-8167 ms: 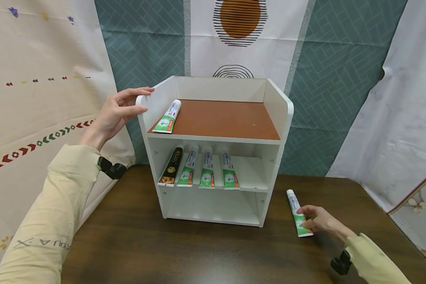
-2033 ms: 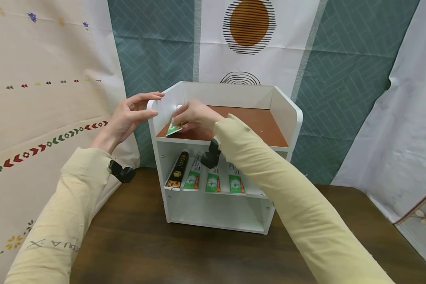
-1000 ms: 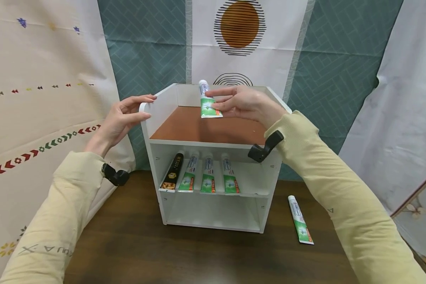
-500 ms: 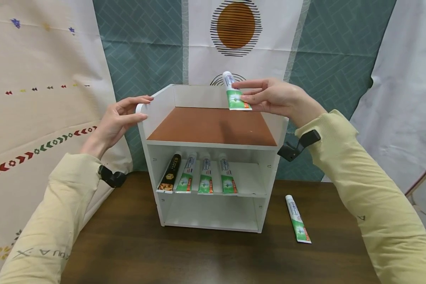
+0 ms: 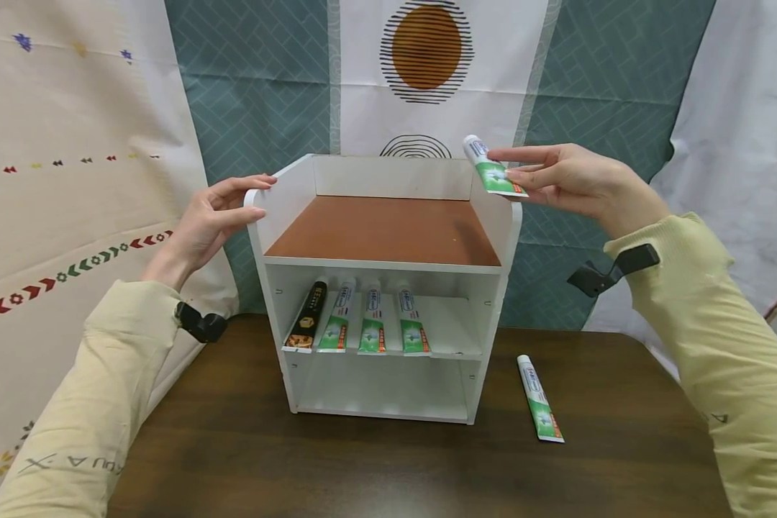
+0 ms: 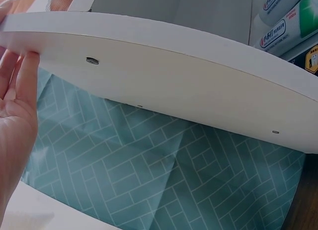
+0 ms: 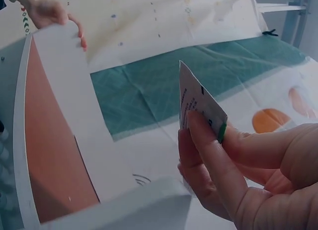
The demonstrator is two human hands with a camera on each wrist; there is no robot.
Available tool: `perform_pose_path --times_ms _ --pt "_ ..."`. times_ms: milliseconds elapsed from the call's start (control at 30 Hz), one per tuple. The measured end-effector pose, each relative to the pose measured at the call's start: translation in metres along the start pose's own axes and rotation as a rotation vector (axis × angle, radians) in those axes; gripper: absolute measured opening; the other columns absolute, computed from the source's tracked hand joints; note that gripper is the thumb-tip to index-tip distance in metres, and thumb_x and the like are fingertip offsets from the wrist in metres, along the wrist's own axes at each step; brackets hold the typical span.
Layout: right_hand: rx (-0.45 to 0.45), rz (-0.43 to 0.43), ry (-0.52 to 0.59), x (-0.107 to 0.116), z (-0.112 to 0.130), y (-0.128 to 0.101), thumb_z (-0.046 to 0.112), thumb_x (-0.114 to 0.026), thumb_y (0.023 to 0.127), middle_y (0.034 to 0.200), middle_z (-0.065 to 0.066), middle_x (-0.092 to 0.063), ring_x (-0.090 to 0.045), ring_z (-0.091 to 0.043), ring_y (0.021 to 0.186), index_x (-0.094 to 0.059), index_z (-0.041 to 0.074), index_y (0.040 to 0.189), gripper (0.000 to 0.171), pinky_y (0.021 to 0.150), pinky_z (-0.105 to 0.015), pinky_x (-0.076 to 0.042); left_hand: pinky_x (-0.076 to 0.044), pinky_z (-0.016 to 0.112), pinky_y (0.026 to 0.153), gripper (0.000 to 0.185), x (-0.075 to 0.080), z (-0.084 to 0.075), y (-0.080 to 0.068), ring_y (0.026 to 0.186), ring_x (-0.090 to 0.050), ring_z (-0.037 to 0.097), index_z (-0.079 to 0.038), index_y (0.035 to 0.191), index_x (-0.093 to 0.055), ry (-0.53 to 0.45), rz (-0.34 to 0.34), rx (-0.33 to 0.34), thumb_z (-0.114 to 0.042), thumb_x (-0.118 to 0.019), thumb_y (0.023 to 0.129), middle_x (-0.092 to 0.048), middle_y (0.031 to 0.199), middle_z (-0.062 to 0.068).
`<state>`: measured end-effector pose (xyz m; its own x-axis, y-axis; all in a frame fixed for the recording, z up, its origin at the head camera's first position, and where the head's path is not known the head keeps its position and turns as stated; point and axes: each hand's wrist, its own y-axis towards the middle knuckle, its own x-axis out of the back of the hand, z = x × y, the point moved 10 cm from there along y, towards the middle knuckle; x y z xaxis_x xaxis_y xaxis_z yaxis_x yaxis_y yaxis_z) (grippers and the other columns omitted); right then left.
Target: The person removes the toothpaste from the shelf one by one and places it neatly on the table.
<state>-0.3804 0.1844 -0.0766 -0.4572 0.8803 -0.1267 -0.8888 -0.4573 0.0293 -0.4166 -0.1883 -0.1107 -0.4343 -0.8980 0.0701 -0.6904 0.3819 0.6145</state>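
Green and white, the toothpaste tube (image 5: 494, 175) sits pinched between the thumb and fingers of my right hand (image 5: 573, 185), in the air over the right side wall of the white shelf unit (image 5: 385, 284), its cap pointing up and to the left; the right wrist view shows only its crimped flat end (image 7: 198, 108) between my fingertips. My left hand (image 5: 215, 218) rests on the top corner of the left side wall, the fingers nearly straight and the thumb below them, so it steadies the unit and does not grip it hard. To do this step well, I think I should hold the tube near its middle and not only by the crimped end, so it does not swing, and carry it clear of the side wall's top edge. The left hand should press lightly, because the unit looks light and could slide on the dark wooden table (image 5: 388, 467). Now I count. I see six tubes in all: one in my right hand, four lying side by side on the middle shelf, of which three are green and white (image 5: 371, 326) and one is black (image 5: 306, 317), and one green and white tube (image 5: 539, 397) on the table to the right of the unit. The brown top shelf (image 5: 382, 232) and the bottom shelf hold no tube.
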Motion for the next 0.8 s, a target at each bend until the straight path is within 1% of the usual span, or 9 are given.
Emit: perform_pose_path --times_ms 133,267,367,433,533,667,767,800 --pt "-0.012 -0.025 -0.013 0.015 -0.002 -0.008 -0.010 -0.051 0.087 0.123 -0.016 -0.035 -0.058 -0.024 0.087 -0.063 0.007 0.115 0.035 0.074 -0.028 -0.048 -0.037 0.025 0.090 0.034 0.000 0.000 -0.001 0.128 -0.026 0.018 0.005 0.114 -0.058 -0.008 0.001 -0.004 0.015 -0.056 0.081 -0.044 0.130 0.013" --pt "-0.008 -0.064 -0.023 0.032 -0.003 -0.019 -0.009 -0.051 0.087 0.118 -0.015 -0.043 -0.059 -0.023 0.085 -0.064 0.008 0.114 0.034 0.073 -0.027 -0.048 -0.039 0.024 0.086 0.034 0.000 0.000 -0.001 0.127 -0.027 0.020 0.005 0.114 -0.058 -0.011 0.000 -0.009 0.015 -0.056 0.081 -0.044 0.130 0.013" --pt "-0.008 -0.071 -0.022 0.045 -0.007 -0.028 -0.008 -0.051 0.088 0.113 -0.014 -0.049 -0.059 -0.022 0.083 -0.064 0.008 0.114 0.034 0.071 -0.026 -0.049 -0.040 0.024 0.085 0.034 0.000 0.000 0.000 0.127 -0.027 0.020 0.006 0.114 -0.058 -0.014 0.003 -0.011 0.015 -0.055 0.082 -0.044 0.130 0.013" --pt "-0.011 -0.055 -0.019 0.052 -0.012 -0.034 -0.008 -0.049 0.089 0.111 -0.013 -0.051 -0.060 -0.023 0.083 -0.064 0.009 0.115 0.035 0.071 -0.025 -0.049 -0.039 0.024 0.086 0.034 -0.001 0.000 0.000 0.127 -0.026 0.019 0.006 0.114 -0.058 -0.013 0.004 -0.012 0.016 -0.055 0.082 -0.044 0.130 0.013" --pt "-0.025 -0.005 0.002 0.061 -0.023 -0.044 -0.010 -0.046 0.090 0.107 -0.014 -0.055 -0.060 -0.023 0.083 -0.063 0.009 0.116 0.037 0.071 -0.026 -0.048 -0.037 0.024 0.089 0.033 -0.002 0.000 0.000 0.128 -0.025 0.018 0.006 0.113 -0.058 -0.007 0.004 -0.013 0.016 -0.055 0.081 -0.044 0.130 0.014" --pt "-0.026 0.079 0.025 0.070 -0.038 -0.055 -0.012 -0.041 0.091 0.106 -0.014 -0.057 -0.060 -0.023 0.086 -0.061 0.009 0.119 0.040 0.074 -0.028 -0.048 -0.039 0.024 0.085 0.033 -0.002 0.001 0.000 0.128 -0.025 0.019 0.005 0.113 -0.058 -0.002 -0.007 -0.011 0.015 -0.056 0.081 -0.044 0.130 0.014" --pt "-0.019 0.097 0.012 0.079 -0.051 -0.061 -0.012 -0.040 0.091 0.109 -0.013 -0.055 -0.059 -0.023 0.088 -0.060 0.010 0.121 0.041 0.076 -0.030 -0.047 -0.041 0.024 0.082 0.033 -0.001 0.001 0.001 0.127 -0.026 0.020 0.004 0.113 -0.059 0.000 -0.018 -0.013 0.014 -0.056 0.082 -0.044 0.130 0.013" --pt "-0.019 0.090 0.003 0.083 -0.056 -0.063 -0.011 -0.041 0.091 0.111 -0.012 -0.055 -0.059 -0.023 0.089 -0.060 0.010 0.121 0.042 0.076 -0.030 -0.047 -0.041 0.024 0.081 0.033 -0.001 0.001 0.001 0.127 -0.026 0.020 0.005 0.113 -0.059 -0.001 -0.020 -0.015 0.014 -0.056 0.082 -0.044 0.129 0.014"
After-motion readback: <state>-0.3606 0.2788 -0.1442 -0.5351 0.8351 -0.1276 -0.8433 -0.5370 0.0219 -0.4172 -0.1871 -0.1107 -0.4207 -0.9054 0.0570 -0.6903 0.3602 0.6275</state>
